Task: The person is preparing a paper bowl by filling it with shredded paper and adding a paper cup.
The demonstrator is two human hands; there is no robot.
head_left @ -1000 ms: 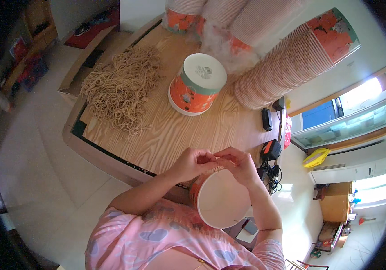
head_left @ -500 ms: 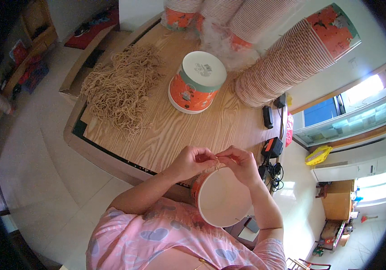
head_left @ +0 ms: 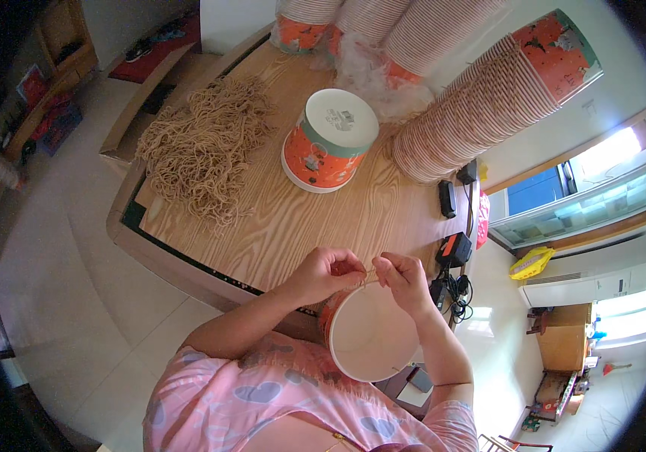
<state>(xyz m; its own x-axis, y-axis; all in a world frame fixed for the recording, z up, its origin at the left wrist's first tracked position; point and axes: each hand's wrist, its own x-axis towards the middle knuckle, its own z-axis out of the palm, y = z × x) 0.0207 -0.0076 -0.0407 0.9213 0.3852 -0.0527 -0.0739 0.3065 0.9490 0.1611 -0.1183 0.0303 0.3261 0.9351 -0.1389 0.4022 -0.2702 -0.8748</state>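
Observation:
A paper bucket [head_left: 372, 339] with a white inside and an orange outer wall rests against my body, its open mouth facing up. At its far rim, my left hand [head_left: 332, 273] pinches a tan cord [head_left: 370, 277]. My right hand [head_left: 402, 280] is closed on the same cord a short way to the right, so a bit of it shows between the two. The knot or loop at the fingertips is too small to make out. A small end of cord [head_left: 397, 368] pokes out at the bucket's near right rim.
A heap of tan cords [head_left: 206, 147] lies on the wooden table [head_left: 277, 241]. Beside it an orange and green bucket [head_left: 326, 154] stands upside down. A long nested stack of buckets [head_left: 481, 105] leans at the far right; plastic-wrapped stacks stand behind. Black adapters [head_left: 452, 248] sit along the right edge.
My hands have drawn slightly apart, the right one moving right and turning, with cord now showing between them. The bucket has barely moved.

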